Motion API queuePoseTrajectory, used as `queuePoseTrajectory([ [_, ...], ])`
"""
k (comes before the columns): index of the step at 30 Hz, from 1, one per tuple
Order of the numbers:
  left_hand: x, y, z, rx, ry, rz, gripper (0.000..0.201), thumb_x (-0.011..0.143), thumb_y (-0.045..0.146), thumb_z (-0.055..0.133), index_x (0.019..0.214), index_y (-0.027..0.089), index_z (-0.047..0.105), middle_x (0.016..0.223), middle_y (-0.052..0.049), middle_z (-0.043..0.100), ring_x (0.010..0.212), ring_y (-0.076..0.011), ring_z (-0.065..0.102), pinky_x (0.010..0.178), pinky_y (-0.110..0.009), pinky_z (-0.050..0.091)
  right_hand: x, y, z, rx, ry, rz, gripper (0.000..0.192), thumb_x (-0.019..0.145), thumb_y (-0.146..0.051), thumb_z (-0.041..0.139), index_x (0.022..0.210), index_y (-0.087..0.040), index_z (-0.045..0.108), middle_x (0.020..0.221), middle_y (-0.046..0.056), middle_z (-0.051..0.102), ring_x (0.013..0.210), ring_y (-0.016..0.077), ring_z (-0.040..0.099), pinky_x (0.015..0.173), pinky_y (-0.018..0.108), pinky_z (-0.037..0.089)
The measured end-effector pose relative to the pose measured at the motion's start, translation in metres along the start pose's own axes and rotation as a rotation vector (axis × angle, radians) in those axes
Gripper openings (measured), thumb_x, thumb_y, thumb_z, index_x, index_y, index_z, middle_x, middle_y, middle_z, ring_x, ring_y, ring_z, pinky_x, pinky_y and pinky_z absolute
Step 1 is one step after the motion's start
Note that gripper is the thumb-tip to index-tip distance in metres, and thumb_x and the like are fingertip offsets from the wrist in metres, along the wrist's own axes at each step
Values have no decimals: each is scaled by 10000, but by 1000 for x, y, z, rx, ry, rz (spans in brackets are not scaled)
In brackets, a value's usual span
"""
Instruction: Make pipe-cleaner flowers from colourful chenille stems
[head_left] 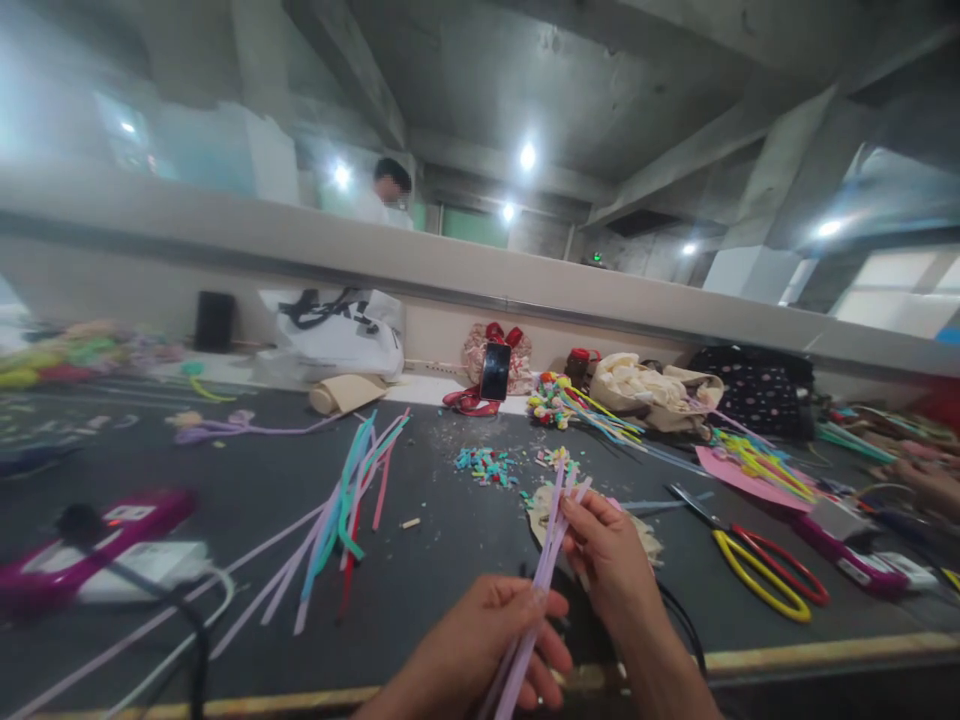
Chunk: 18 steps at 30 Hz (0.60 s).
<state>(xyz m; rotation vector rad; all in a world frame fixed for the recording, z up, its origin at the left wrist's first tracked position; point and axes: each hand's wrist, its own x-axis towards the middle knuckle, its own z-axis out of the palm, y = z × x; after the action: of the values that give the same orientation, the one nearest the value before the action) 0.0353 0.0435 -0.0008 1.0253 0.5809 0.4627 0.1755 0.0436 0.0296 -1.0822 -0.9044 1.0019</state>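
Several lilac strips (548, 562), which look like pipe cleaners, run in a slanting bundle between my hands, their upper ends slightly fanned. My left hand (495, 625) is closed round the lower part, thumb on top. Higher up, my right hand (600, 545) pinches the bundle near its upper ends. Behind the right hand lies a pale crumpled piece (646, 535), partly hidden. Small cut bits in blue (484, 465) and cream (559, 460) are heaped just beyond my hands. To the left lie loose teal strips (352, 490), mixed with lilac and red ones.
Scissors (757, 570) with yellow and red handles lie open at right. Purple power strips (855, 560) with cords are on both sides. A phone (496, 372) stands at the back near a white bag (337, 335). Another person's hand (926, 485) shows at far right; a person (390, 195) is beyond the partition.
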Motion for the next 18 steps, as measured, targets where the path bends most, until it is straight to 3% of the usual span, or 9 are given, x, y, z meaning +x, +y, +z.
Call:
queuePoseTrajectory([
  [10,-8,6,8,142,-21,-26,328,733,417,447,823,121,553,459,9,571,329,-68,483,340,-149,290,-3,-12,-6,-28,-37,29,298,608,-388,661,776,-145,619,503,-68,459,348,10,296,313,141,187],
  [14,-14,15,12,150,-17,3,281,691,350,534,879,142,552,621,-21,624,509,-102,574,469,-180,383,-14,-17,-5,-109,-73,31,275,626,-394,641,711,-134,615,414,-83,416,323,12,287,310,138,190],
  [18,-13,24,12,93,53,146,407,657,361,595,1015,178,529,774,-33,636,658,-138,596,611,-239,422,-27,-9,0,-228,-155,14,278,639,-404,615,641,-126,595,396,-57,463,309,39,355,313,157,254],
])
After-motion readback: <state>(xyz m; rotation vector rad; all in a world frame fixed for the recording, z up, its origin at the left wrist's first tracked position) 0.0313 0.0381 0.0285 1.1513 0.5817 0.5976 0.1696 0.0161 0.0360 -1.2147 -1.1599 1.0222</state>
